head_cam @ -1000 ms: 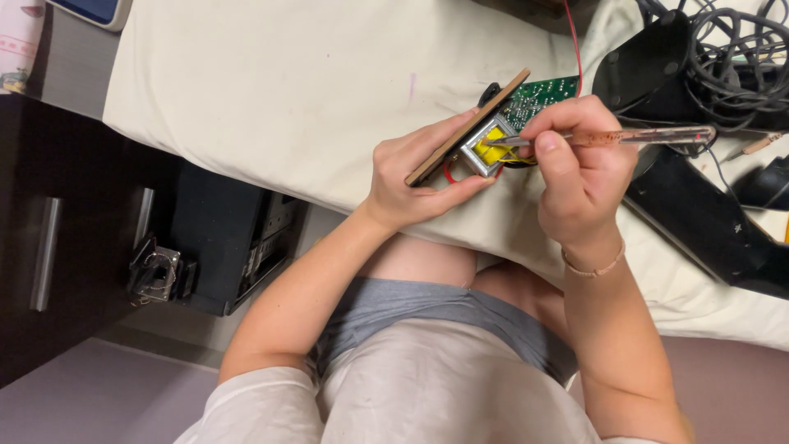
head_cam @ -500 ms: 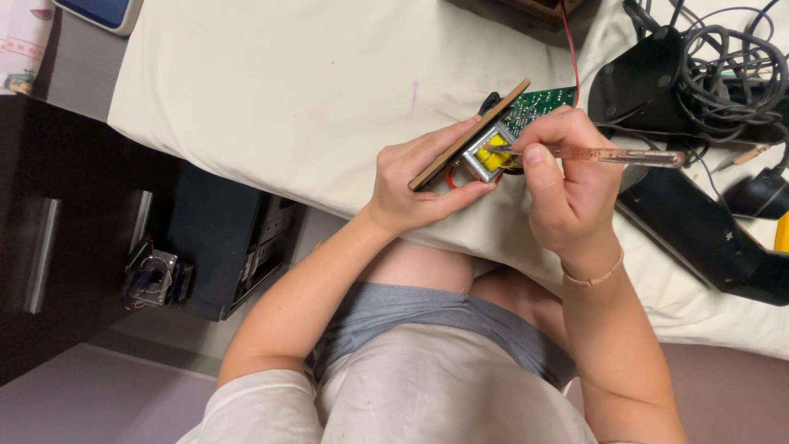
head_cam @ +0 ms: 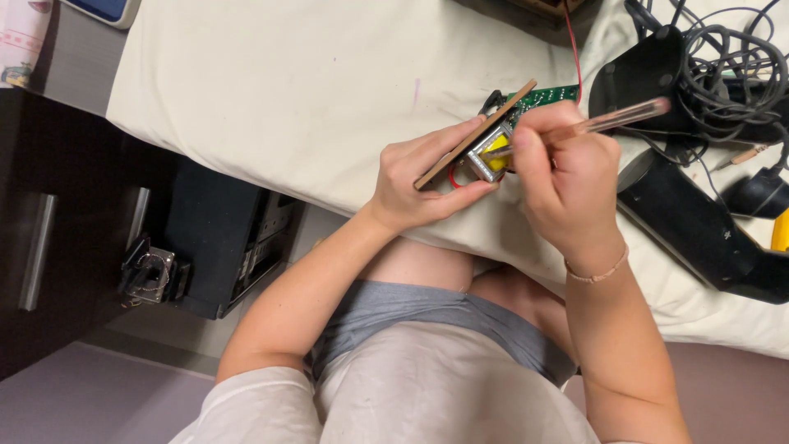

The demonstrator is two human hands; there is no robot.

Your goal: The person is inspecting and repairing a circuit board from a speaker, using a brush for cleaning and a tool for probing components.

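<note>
Gripping a green circuit board (head_cam: 538, 99) edge-on in the left hand (head_cam: 419, 177), fingers (head_cam: 427, 148) curled over its brown underside and thumb pressed beneath, right of frame centre, above the cloth-covered surface (head_cam: 271, 90). Tilting the board's long axis from lower left up to upper right. Carrying a yellow-wound transformer (head_cam: 491, 152) in a metal frame on the board's near end, just beside the left thumb. Pinching a clear-handled screwdriver (head_cam: 612, 119) in the right hand (head_cam: 567, 185), fingers pressed together round the shaft, handle pointing to the upper right, tip lying leftward at the transformer, seemingly touching it. Lying nearer the tip: the right hand. Trailing a red wire (head_cam: 569, 37) up from the board. Resting at far right: tangled black cables (head_cam: 723, 57).
</note>
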